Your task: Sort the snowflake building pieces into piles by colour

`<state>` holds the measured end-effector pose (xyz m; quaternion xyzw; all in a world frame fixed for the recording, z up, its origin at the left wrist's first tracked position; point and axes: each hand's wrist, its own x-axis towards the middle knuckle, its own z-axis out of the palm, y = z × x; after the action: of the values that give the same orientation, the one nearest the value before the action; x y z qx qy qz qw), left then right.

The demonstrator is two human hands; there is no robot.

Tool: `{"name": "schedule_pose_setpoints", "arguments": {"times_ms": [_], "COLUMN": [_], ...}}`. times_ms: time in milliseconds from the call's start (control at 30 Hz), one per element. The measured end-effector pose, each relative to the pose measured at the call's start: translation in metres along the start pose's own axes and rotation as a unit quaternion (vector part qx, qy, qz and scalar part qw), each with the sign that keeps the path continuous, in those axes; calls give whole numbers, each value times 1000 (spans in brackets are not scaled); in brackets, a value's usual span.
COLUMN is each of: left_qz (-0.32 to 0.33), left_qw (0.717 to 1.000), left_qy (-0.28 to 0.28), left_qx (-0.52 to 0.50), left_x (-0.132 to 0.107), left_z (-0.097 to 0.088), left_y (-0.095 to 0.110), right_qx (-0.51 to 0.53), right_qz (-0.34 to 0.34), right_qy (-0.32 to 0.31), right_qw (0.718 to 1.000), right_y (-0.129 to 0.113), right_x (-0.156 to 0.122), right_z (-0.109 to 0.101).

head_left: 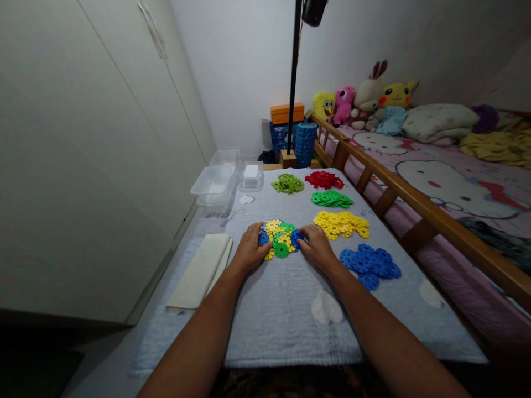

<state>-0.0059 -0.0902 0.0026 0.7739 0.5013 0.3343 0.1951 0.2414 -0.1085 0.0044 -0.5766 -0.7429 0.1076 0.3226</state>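
Note:
A mixed pile of flower-shaped plastic discs [281,250] in yellow, green and blue lies flat on the cloth in front of me. My left hand [250,246] rests against the pile's left edge, thumb and fingers spread around a blue disc [263,238]. On the opposite edge, my right hand [317,246] curves in with its thumb and forefinger apart, touching blue discs [295,237]. No disc is lifted by either hand. To the right sit sorted piles of blue discs [369,264], yellow discs [341,224], green discs [332,199], red discs [323,179] and light-green discs [287,183].
A folded cream cloth [201,271] lies left of my forearm. Clear plastic containers [213,182] and a lidded box [251,174] stand at the back left. A wooden bed rail [385,193] borders the right side; a black pole [293,83] rises behind the table.

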Motion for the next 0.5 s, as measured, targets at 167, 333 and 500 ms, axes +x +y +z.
{"name": "schedule_pose_setpoints", "arguments": {"times_ms": [167,333,500], "left_qz": [5,8,8], "left_qw": [1000,1000,1000], "left_qy": [-6,-15,-10], "left_qx": [-1,0,3], "left_x": [1,2,2], "left_z": [1,1,-1], "left_y": [-3,-3,-1], "right_qx": [4,2,-11], "right_qz": [3,-4,6], "right_qy": [-2,11,13], "right_qw": [1000,1000,1000], "right_y": [-2,-5,9], "right_x": [0,-1,-6], "right_z": [-1,-6,-39]}}
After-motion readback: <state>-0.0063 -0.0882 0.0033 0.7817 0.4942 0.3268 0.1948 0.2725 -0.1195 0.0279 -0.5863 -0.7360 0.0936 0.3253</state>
